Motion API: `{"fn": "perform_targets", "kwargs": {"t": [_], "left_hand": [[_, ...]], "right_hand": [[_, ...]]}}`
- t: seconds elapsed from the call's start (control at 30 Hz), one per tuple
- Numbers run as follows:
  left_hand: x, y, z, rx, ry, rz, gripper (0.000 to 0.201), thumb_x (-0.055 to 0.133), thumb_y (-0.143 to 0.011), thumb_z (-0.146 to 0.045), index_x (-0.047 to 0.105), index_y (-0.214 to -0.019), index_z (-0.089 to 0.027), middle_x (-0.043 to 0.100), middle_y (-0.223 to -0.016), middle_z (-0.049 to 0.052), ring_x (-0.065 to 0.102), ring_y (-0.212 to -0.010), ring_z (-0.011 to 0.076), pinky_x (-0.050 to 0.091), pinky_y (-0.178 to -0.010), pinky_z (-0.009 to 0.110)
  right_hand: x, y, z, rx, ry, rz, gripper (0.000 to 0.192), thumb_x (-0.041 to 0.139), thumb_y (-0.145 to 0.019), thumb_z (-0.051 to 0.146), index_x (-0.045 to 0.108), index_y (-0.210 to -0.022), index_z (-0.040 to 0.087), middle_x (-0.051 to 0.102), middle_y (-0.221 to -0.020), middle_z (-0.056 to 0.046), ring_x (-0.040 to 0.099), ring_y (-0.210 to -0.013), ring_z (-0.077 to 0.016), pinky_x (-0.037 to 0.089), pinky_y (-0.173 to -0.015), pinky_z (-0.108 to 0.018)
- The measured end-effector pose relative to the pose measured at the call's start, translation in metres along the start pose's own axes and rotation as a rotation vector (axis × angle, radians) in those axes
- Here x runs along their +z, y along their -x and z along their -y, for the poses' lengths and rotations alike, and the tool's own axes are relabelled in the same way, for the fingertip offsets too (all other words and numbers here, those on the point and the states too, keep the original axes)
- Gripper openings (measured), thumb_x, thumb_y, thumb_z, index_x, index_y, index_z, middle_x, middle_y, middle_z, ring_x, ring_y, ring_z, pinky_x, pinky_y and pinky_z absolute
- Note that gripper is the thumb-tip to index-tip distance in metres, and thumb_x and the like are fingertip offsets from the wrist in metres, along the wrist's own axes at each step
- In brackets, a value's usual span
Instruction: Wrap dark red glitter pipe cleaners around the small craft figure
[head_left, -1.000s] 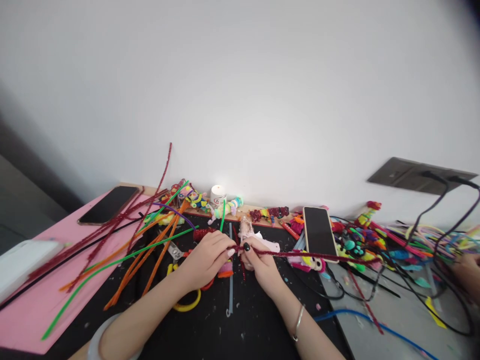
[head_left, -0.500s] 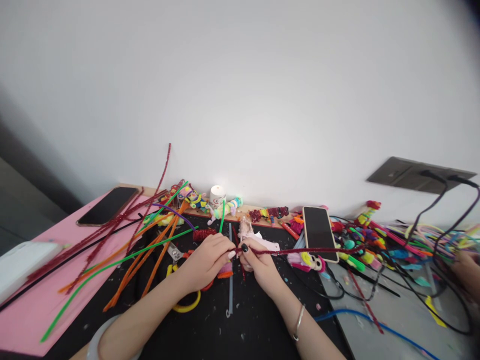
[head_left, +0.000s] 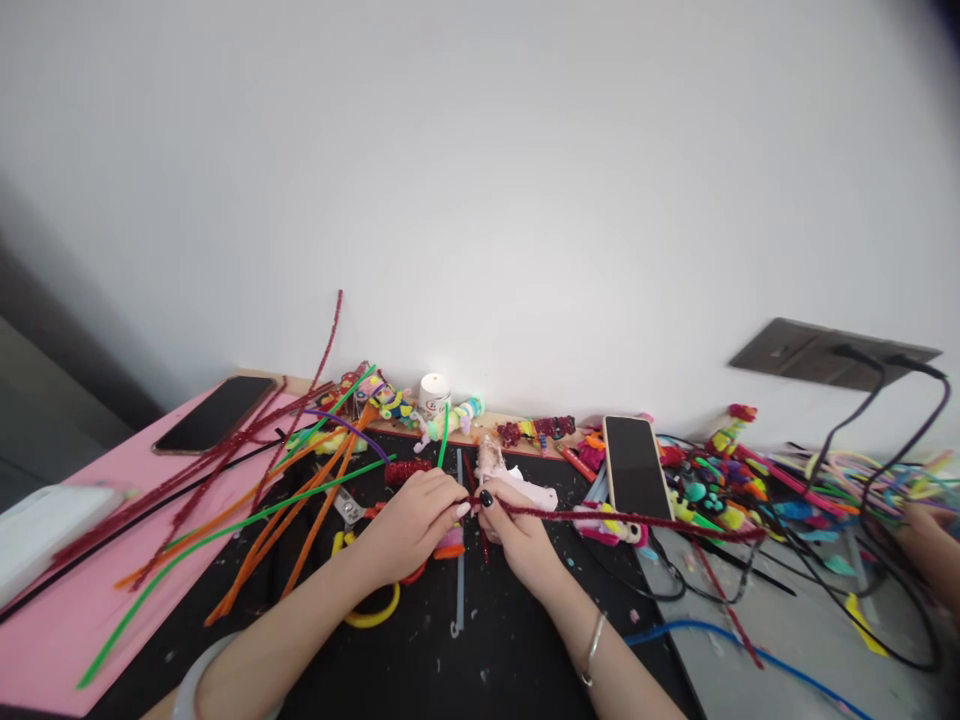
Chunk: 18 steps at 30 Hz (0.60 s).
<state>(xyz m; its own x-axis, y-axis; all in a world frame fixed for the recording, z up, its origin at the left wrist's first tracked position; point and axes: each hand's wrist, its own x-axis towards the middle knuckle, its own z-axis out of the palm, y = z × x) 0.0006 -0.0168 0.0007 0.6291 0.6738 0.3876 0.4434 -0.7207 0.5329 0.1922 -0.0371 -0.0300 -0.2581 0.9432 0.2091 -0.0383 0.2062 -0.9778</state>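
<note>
One head-worn camera, close above the near side of the bench [head_left: 442,685], faces forward and down toward the wall [head_left: 480,200] behind

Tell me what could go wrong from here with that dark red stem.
The dark red stem stretches past the right hand toward the colourful heap; its loose end might snag there. The right hand sits close to the pale gun-shaped tool and could knock it. The left forearm partly hides the scissors, so shifting it might nudge them.
</note>
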Motion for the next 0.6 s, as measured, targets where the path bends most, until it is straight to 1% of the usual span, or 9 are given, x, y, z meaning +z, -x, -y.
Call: {"fn": "perform_targets", "kwargs": {"t": [0.1, 0.2, 0.33, 0.47, 0.6], "left_hand": [[0.000, 0.000, 0.000, -0.003, -0.009, -0.002, 0.024, 0.038, -0.104, -0.020, 0.060, -0.095, -0.019, 0.067, -0.091, 0.006, 0.057, -0.085, 0.0215, 0.045, -0.080, 0.035], [-0.001, -0.001, -0.001, 0.000, -0.017, -0.007, 0.024, 0.037, -0.104, -0.021, 0.060, -0.095, -0.019, 0.067, -0.090, 0.006, 0.058, -0.085, 0.0217, 0.046, -0.079, 0.035], [-0.001, -0.001, -0.001, 0.011, -0.031, -0.014, 0.025, 0.036, -0.104, -0.020, 0.060, -0.096, -0.019, 0.068, -0.091, 0.006, 0.058, -0.086, 0.0219, 0.046, -0.080, 0.035], [0.000, -0.001, 0.001, 0.021, -0.048, -0.023, 0.025, 0.036, -0.104, -0.020, 0.060, -0.097, -0.019, 0.068, -0.091, 0.006, 0.059, -0.086, 0.0221, 0.046, -0.081, 0.036], [0.001, 0.000, 0.002, 0.027, -0.071, -0.030, 0.025, 0.036, -0.104, -0.020, 0.060, -0.098, -0.018, 0.069, -0.091, 0.007, 0.059, -0.086, 0.0225, 0.046, -0.081, 0.037]], "right_hand": [[-0.001, 0.000, 0.002, -0.016, 0.082, -0.027, 0.040, 0.049, -0.098, 0.057, 0.056, -0.082, 0.021, 0.035, -0.061, 0.006, 0.030, -0.052, -0.0128, 0.026, -0.046, -0.025], [-0.001, 0.000, 0.008, -0.053, 0.116, -0.058, 0.037, 0.050, -0.099, 0.053, 0.059, -0.082, 0.021, 0.038, -0.061, 0.005, 0.033, -0.053, -0.0132, 0.028, -0.046, -0.025], [0.000, 0.000, 0.014, -0.079, 0.170, -0.115, 0.034, 0.053, -0.098, 0.049, 0.063, -0.082, 0.021, 0.045, -0.062, 0.003, 0.040, -0.055, -0.0144, 0.033, -0.048, -0.025], [-0.001, -0.001, 0.015, -0.107, 0.223, -0.167, 0.034, 0.052, -0.098, 0.046, 0.062, -0.078, 0.021, 0.050, -0.065, 0.002, 0.045, -0.058, -0.0154, 0.037, -0.052, -0.026], [-0.001, -0.001, 0.017, -0.138, 0.277, -0.172, 0.033, 0.050, -0.099, 0.042, 0.060, -0.075, 0.021, 0.051, -0.064, 0.002, 0.047, -0.059, -0.0161, 0.040, -0.056, -0.027]]}}
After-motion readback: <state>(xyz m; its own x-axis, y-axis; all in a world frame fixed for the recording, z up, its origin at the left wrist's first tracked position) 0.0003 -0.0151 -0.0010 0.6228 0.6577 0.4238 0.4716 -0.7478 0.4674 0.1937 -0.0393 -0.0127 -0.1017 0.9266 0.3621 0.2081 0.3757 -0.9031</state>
